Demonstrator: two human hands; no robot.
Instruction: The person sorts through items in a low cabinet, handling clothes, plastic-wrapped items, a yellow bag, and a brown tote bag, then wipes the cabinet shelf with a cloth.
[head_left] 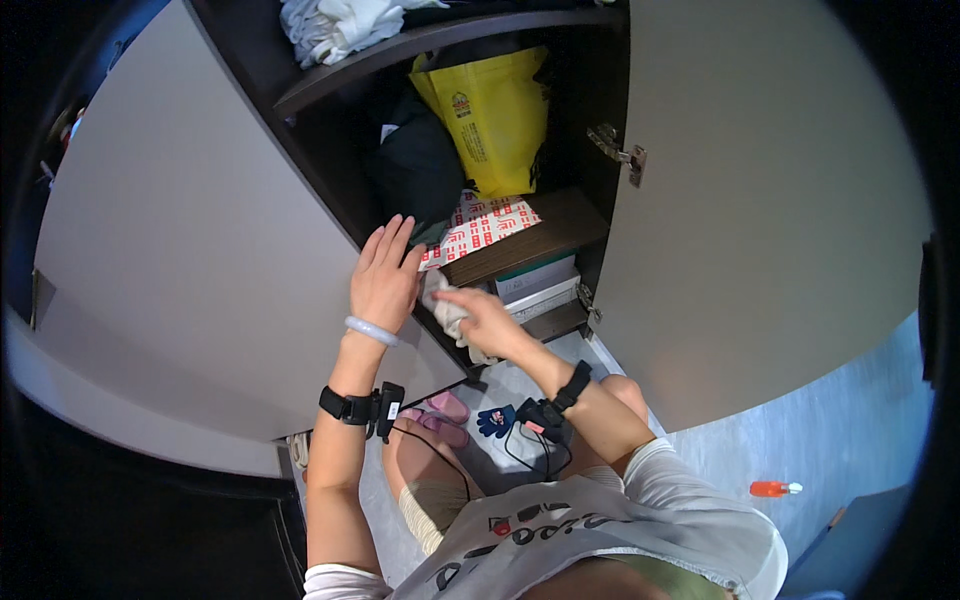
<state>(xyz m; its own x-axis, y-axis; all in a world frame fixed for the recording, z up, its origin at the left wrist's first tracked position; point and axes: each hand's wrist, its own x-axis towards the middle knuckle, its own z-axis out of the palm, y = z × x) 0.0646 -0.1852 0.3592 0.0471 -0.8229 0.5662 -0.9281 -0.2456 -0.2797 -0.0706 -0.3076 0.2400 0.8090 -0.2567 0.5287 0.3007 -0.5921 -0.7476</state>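
My left hand (pixel 384 282) is at the left edge of an open dark cabinet, its fingers stretched out against the edge beside a dark bundle of cloth (pixel 420 165). A pale bracelet (pixel 371 331) circles that wrist. Lower down, my right hand (pixel 483 322) is closed on a whitish cloth (pixel 446 306), which hangs at the front of the lower compartment. Part of the cloth is hidden by the fingers. Between the dark bundle and the shelf front lies a white sheet with a red pattern (pixel 480 228). A yellow bag (pixel 490 120) stands behind it.
Grey doors (pixel 760 200) stand open around the cabinet. White clothing (pixel 340 28) lies on the upper shelf, boxes (pixel 540 288) below. On the floor are pink slippers (pixel 445 418), a blue glove (pixel 495 421) and an orange bottle (pixel 770 489). Cables (pixel 540 462) trail near my knees.
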